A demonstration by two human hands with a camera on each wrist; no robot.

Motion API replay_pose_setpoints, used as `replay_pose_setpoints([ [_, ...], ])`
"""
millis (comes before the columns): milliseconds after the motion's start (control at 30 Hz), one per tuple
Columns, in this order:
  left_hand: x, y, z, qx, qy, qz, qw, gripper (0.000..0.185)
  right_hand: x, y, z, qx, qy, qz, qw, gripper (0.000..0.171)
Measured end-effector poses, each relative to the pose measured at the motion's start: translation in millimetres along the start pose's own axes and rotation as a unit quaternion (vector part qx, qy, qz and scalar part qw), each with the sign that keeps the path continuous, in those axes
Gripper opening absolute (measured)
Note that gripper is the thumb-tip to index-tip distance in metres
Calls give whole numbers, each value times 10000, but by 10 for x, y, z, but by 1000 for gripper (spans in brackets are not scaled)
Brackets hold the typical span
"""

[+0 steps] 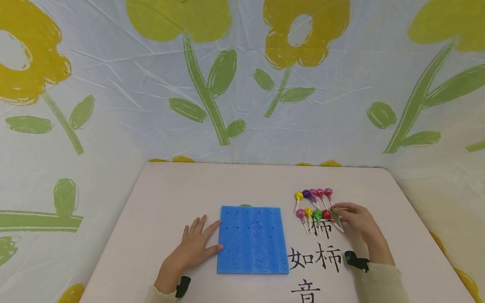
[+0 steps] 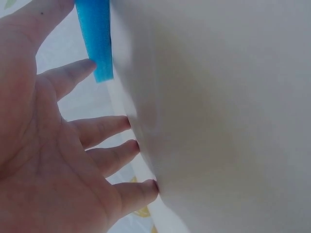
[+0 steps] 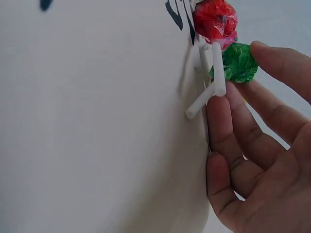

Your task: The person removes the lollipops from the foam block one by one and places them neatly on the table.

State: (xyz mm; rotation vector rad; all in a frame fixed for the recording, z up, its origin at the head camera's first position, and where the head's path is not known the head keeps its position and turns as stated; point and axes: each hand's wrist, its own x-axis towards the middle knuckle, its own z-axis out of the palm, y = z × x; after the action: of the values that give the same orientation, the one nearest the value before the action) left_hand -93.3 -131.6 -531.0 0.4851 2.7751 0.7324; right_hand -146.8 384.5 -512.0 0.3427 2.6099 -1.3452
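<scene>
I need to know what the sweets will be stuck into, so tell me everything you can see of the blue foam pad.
The blue foam pad is a roughly square, flat slab of spongy-looking bright blue foam, lying flat on the table in front of the person. Small dark holes dot its far half in rows; all look empty. The left hand lies flat beside it, fingers straight, touching its left edge. The lollipops lie apart to its right.

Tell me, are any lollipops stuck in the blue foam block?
No, the blue foam block shows only empty holes; the lollipops lie on the table.
</scene>
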Motion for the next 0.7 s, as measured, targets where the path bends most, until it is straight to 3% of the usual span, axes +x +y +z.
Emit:
replay_pose_setpoints([
  [367, -12, -25, 16, -50, -48, 0, 10000, 75, -35, -80, 90, -218, 277, 258, 9990, 53],
  [700, -6, -4, 0, -29, -8, -5, 10000, 75, -83, -102, 102, -429, 326, 263, 9982, 59],
])
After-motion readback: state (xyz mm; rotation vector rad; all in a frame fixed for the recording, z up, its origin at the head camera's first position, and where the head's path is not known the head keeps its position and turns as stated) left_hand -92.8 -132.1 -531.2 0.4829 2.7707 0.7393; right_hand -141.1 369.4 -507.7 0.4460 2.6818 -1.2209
